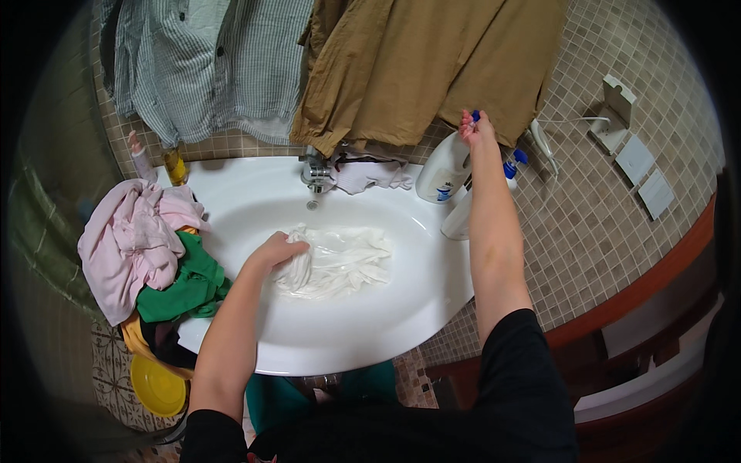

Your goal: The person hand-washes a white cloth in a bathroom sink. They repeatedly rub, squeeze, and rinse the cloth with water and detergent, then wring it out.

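Wet white fabric lies in the bowl of a white washbasin, with water showing over part of it. My left hand grips a bunched fold at the fabric's left end. At the back right of the rim stands a large white plastic bottle with a handle and a printed label. My right hand has its fingers closed around a blue cap at the top of this bottle. Whether the cap is still seated on the neck is hidden by the fingers.
A chrome faucet rises at the back, beside a crumpled pale garment. Pink and green clothes are heaped at left. A blue pump bottle stands right. Brown trousers and a striped shirt hang above.
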`<move>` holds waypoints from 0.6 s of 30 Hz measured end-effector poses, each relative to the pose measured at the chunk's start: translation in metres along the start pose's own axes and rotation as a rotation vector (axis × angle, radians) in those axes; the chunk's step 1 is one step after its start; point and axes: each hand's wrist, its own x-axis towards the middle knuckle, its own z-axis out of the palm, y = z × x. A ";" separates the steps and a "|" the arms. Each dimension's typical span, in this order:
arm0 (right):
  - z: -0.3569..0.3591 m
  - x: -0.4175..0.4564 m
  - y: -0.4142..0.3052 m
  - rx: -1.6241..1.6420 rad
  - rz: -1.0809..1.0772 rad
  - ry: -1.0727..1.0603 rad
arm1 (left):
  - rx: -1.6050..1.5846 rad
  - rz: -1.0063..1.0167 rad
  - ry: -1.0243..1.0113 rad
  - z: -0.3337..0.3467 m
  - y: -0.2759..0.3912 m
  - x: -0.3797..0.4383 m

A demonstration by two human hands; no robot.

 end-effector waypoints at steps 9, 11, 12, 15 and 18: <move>-0.005 -0.027 -0.015 0.059 0.089 -0.128 | 0.143 0.254 0.038 -0.009 -0.010 0.015; -0.003 -0.047 0.010 0.100 0.109 -0.257 | -0.162 0.149 0.091 -0.008 0.009 -0.003; -0.002 -0.057 0.024 0.123 0.102 -0.330 | -0.277 0.123 0.081 -0.009 0.015 -0.009; 0.011 -0.095 0.122 0.034 0.142 -0.327 | -0.611 0.079 0.024 -0.014 0.019 -0.018; 0.040 -0.147 0.243 -0.224 -0.038 -0.109 | -0.856 0.118 -0.152 -0.010 0.028 -0.017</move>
